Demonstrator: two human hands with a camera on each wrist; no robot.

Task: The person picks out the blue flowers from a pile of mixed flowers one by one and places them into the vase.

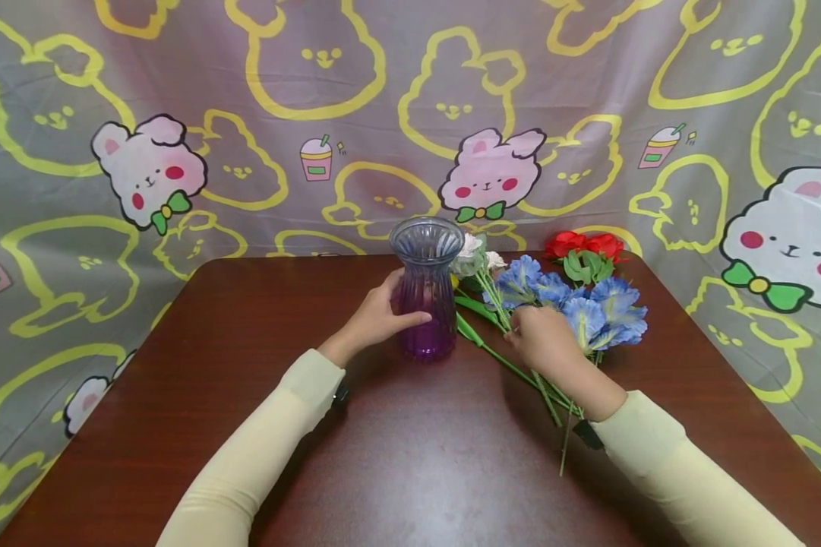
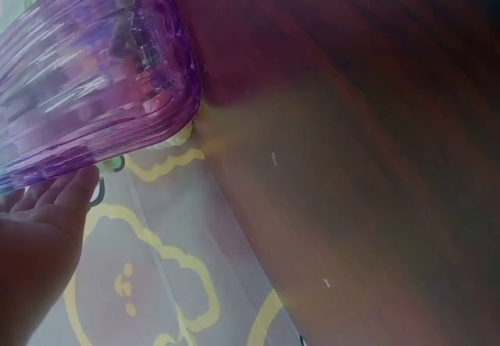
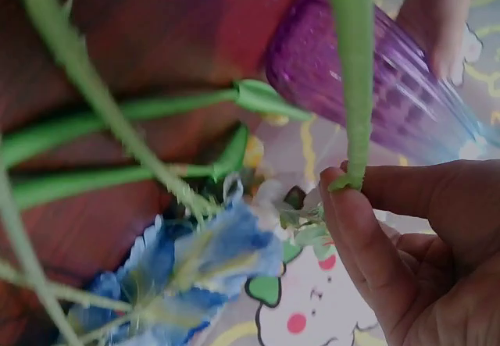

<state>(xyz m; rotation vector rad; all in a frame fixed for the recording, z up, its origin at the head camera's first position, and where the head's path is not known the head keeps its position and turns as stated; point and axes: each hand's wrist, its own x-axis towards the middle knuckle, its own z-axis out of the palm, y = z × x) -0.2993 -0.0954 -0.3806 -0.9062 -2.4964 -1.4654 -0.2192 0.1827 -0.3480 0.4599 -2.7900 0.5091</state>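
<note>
A ribbed glass vase (image 1: 432, 285), greyish at its flared mouth and purple toward the base, stands upright on the table. My left hand (image 1: 376, 313) holds its left side, thumb across the front and the other fingers partly hidden behind the glass. To the right of the vase, my right hand (image 1: 552, 343) pinches a green stem (image 3: 357, 88) between thumb and fingertips. In the head view this stem leads up to a white flower (image 1: 468, 257) beside the vase mouth. Blue flowers (image 1: 611, 311) lie right around the right hand, their stems pointing toward me.
Red flowers (image 1: 585, 247) with green leaves lie at the table's back right. Thick green stems (image 1: 481, 308) lie between the vase and the right hand. The dark brown table (image 1: 246, 365) ends at a patterned curtain (image 1: 383, 91) behind and at both sides.
</note>
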